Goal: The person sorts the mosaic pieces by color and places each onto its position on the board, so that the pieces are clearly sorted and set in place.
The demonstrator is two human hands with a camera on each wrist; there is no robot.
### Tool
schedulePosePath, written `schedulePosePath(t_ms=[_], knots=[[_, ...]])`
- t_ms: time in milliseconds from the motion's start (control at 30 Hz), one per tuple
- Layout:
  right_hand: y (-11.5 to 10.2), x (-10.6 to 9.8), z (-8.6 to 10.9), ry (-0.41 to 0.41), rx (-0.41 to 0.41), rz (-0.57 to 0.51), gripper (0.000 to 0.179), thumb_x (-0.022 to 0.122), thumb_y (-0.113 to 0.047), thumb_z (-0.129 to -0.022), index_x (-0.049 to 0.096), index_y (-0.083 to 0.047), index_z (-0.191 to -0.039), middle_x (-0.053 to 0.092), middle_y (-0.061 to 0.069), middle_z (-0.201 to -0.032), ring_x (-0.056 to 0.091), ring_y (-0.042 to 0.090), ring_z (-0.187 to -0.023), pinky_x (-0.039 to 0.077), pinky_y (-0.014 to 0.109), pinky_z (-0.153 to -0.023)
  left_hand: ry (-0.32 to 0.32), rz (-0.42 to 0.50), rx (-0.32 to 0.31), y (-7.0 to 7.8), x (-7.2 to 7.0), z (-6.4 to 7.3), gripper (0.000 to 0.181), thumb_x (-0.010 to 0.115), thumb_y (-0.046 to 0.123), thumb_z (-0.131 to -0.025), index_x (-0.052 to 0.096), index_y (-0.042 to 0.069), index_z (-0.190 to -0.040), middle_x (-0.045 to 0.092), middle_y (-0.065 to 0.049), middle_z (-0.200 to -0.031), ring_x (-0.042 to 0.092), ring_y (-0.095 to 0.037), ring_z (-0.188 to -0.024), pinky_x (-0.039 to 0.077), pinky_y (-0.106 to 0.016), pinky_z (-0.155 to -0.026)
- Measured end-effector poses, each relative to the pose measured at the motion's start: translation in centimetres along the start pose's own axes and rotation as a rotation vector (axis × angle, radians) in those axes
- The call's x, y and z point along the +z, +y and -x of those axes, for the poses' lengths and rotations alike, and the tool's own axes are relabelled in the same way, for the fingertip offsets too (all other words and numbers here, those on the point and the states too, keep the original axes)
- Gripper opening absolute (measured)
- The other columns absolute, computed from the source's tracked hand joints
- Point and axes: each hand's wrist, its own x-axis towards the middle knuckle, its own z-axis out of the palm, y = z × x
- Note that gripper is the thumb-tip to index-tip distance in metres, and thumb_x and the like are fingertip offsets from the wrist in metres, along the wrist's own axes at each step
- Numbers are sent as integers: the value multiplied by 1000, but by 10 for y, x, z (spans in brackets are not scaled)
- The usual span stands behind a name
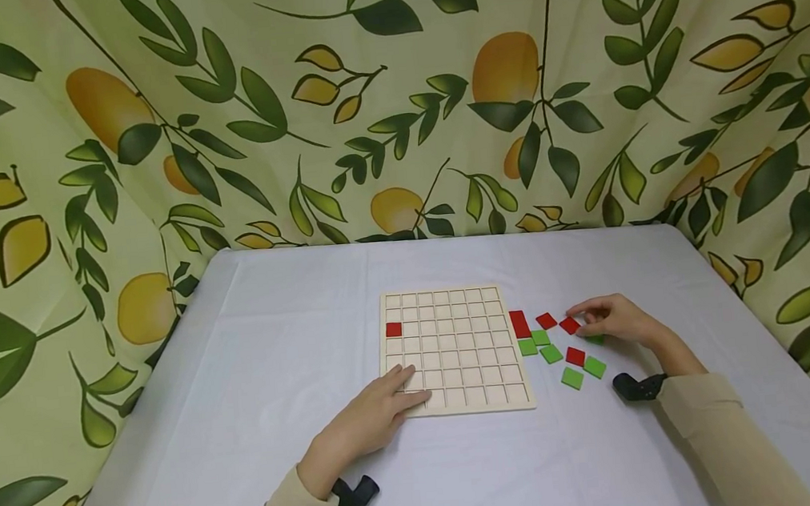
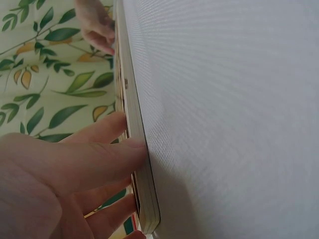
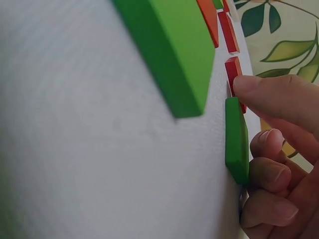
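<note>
A pale wooden grid board (image 1: 457,353) lies flat on the table, with one red square tile (image 1: 393,329) in a cell of its left column. My left hand (image 1: 371,413) rests with spread, fairly straight fingers on the board's lower left corner; its thumb (image 2: 104,159) touches the board's edge (image 2: 137,129). Right of the board, my right hand (image 1: 617,320) has thumb and forefinger at a loose red tile (image 1: 569,325), pinching it at the table. Under that hand a green tile (image 3: 237,142) is partly hidden, close to the curled fingers.
Several loose red and green tiles lie between board and right hand, among them a green tile (image 1: 572,378), a red tile (image 1: 575,356) and a red piece (image 1: 520,324) beside the board's edge. A white cloth (image 1: 295,319) covers the table. A patterned curtain (image 1: 397,157) hangs behind.
</note>
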Motion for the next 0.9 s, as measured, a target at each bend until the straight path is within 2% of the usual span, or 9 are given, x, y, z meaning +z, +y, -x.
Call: schedulePosePath(t_ms=[900], knots=[[4,1,-3,9,0,1,37,74,-14,-83,65,7,-113,48,-2,-75,43,4,-70,36,18,-58,-13,-3,-3,0,-1,-1,41,56,8,-95,58,19,-134,43,-15,-152,38,-36,-143,38,-50,-115]])
